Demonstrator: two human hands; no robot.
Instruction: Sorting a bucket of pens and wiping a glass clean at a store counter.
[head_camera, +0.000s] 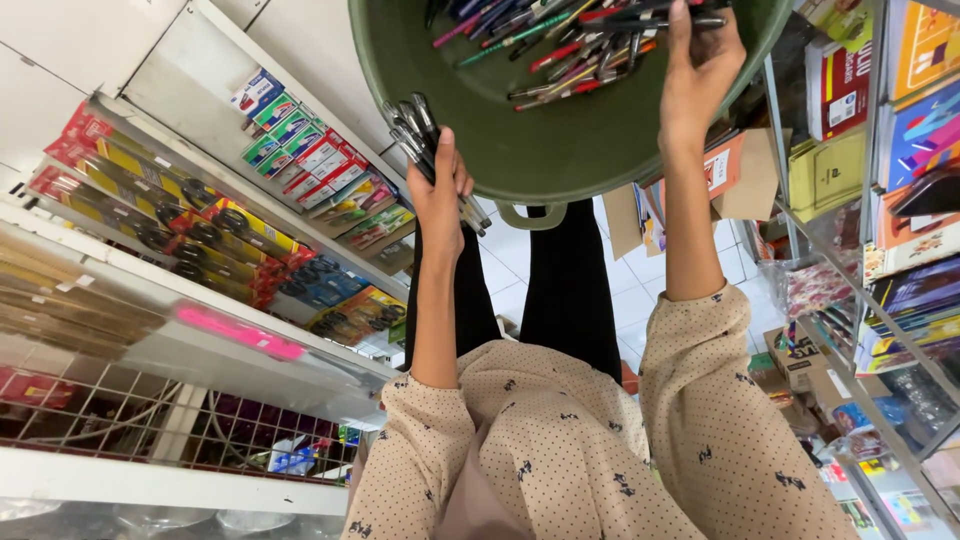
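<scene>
A large green plastic basin (560, 150) sits on the floor in front of me, with several loose pens (560, 45) of mixed colours lying in it. My left hand (440, 195) is closed around a bundle of dark and silver pens (420, 130), held over the basin's near left rim. My right hand (700, 65) reaches into the basin at the right, its fingers pinching a black pen (650, 20) on top of the pile. My dotted beige sleeves and black trousers show below.
To the left stand shelves (200, 330) with packaged stationery and a wire rack. On the right is a rack of notebooks and books (900, 120). Cardboard pieces (740, 170) lie on the white tiled floor (640, 290) beyond the basin.
</scene>
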